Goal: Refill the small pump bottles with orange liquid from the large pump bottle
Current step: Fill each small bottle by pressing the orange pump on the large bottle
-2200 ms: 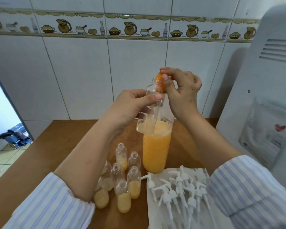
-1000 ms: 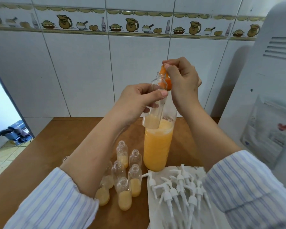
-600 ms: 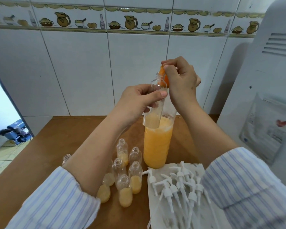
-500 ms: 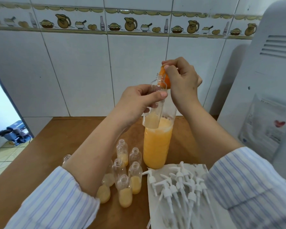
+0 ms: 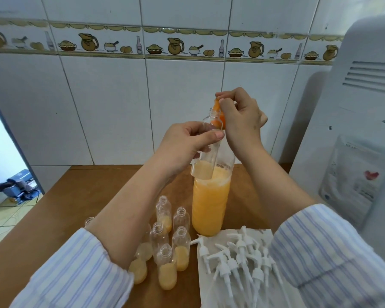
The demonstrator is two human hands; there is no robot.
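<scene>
My left hand (image 5: 187, 141) grips a small clear bottle (image 5: 206, 150), tilted, its open neck up against the orange pump nozzle (image 5: 217, 107) of the large bottle (image 5: 210, 201). A little pale orange liquid sits in the small bottle's bottom. My right hand (image 5: 242, 118) curls over the pump head of the large bottle, fingers pinching its top. The large bottle stands on the wooden table (image 5: 71, 201), over half full of orange liquid. Several small open bottles (image 5: 171, 247), partly filled, stand in a cluster in front of it under my left forearm.
Several white pump tops (image 5: 236, 256) lie on a white paper sheet (image 5: 209, 292) at the front right. A white appliance (image 5: 360, 138) with a pouch on it stands at the right. A tiled wall is close behind; the table's left edge drops to the floor.
The small bottle has been held at the nozzle throughout, and the liquid in its bottom has risen slightly. My right hand has shifted a little on the pump head.
</scene>
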